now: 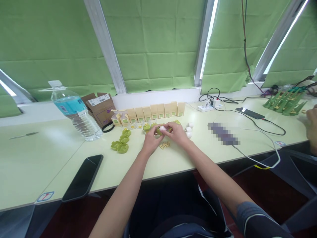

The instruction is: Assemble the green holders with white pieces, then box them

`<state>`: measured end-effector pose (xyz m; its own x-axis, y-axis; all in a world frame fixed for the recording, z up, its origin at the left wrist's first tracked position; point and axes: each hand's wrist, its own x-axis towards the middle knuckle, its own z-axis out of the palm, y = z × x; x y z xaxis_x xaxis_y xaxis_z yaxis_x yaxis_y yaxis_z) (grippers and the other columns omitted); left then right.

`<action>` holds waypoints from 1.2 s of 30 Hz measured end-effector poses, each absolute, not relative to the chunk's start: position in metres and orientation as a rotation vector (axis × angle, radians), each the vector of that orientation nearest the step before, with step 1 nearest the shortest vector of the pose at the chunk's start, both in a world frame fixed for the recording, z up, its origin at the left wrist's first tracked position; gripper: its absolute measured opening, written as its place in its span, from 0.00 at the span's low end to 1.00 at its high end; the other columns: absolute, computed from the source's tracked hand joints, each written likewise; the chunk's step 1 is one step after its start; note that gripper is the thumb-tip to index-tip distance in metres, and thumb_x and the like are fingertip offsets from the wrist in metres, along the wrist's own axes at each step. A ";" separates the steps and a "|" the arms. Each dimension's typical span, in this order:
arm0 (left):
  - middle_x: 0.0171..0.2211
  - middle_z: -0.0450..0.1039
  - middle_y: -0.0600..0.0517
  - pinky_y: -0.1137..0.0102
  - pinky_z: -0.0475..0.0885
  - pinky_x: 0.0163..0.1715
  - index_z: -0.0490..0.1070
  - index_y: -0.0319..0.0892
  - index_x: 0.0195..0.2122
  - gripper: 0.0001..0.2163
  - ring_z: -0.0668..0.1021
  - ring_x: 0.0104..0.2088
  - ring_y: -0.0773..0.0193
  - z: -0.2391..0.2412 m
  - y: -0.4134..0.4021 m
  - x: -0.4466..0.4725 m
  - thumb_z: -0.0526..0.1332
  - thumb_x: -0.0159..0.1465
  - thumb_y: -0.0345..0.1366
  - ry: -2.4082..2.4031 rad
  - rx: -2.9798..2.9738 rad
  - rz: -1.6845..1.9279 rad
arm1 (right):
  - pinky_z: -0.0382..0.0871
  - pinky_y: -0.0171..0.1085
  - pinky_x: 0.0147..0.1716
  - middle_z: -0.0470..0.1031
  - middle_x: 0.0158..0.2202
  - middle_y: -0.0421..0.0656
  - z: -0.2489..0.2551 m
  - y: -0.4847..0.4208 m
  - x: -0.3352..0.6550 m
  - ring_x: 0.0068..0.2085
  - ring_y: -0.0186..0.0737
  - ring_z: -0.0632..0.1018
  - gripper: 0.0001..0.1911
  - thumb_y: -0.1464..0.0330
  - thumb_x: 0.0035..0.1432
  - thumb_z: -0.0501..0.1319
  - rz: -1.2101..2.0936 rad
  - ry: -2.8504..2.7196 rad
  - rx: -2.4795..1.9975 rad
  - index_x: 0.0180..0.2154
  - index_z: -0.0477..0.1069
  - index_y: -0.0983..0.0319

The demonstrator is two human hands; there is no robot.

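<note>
My left hand [151,140] and my right hand [176,132] meet over the pale table [59,158], fingers curled together round a small green case [158,131] with a white piece [162,128] on top. Small tan rings [165,144] lie on the table just under the hands. Several open green cases [121,142] lie to the left. Behind the hands runs a row of small tan boxes [153,112]. Two or three white round pieces [189,129] lie to the right of my right hand.
A big water bottle [74,112] and a brown carton [99,107] stand at the left. A black phone [83,178] lies near the front edge. A power strip [210,106], cables, another phone [250,113] and a green rack [284,99] are at the right, beside another person's hand [312,127].
</note>
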<state>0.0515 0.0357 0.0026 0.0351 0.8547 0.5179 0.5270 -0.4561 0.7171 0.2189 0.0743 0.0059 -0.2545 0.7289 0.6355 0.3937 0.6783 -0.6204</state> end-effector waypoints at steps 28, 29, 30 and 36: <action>0.44 0.79 0.49 0.64 0.74 0.44 0.73 0.44 0.52 0.19 0.78 0.40 0.60 -0.001 0.040 0.052 0.66 0.59 0.36 1.518 1.995 1.396 | 0.72 0.41 0.45 0.81 0.43 0.46 0.014 0.066 0.221 0.46 0.44 0.79 0.12 0.67 0.67 0.59 0.362 -1.957 -0.881 0.46 0.80 0.58; 0.44 0.79 0.48 0.63 0.74 0.45 0.73 0.44 0.52 0.18 0.78 0.41 0.59 -0.001 0.040 0.052 0.66 0.59 0.36 1.530 1.997 1.391 | 0.72 0.41 0.45 0.81 0.43 0.46 0.014 0.065 0.221 0.45 0.43 0.79 0.12 0.67 0.67 0.59 0.365 -1.962 -0.865 0.46 0.80 0.59; 0.44 0.79 0.48 0.62 0.74 0.46 0.73 0.44 0.52 0.18 0.78 0.42 0.58 -0.001 0.040 0.052 0.65 0.59 0.35 1.539 1.997 1.387 | 0.72 0.41 0.45 0.81 0.43 0.46 0.015 0.064 0.221 0.45 0.43 0.79 0.12 0.68 0.67 0.59 0.369 -1.969 -0.848 0.45 0.80 0.59; 0.47 0.78 0.45 0.60 0.73 0.49 0.74 0.42 0.51 0.17 0.79 0.44 0.56 -0.002 0.040 0.050 0.65 0.60 0.34 1.569 2.013 1.342 | 0.72 0.40 0.44 0.82 0.44 0.45 0.016 0.061 0.219 0.44 0.42 0.80 0.12 0.69 0.67 0.58 0.398 -2.024 -0.751 0.44 0.81 0.59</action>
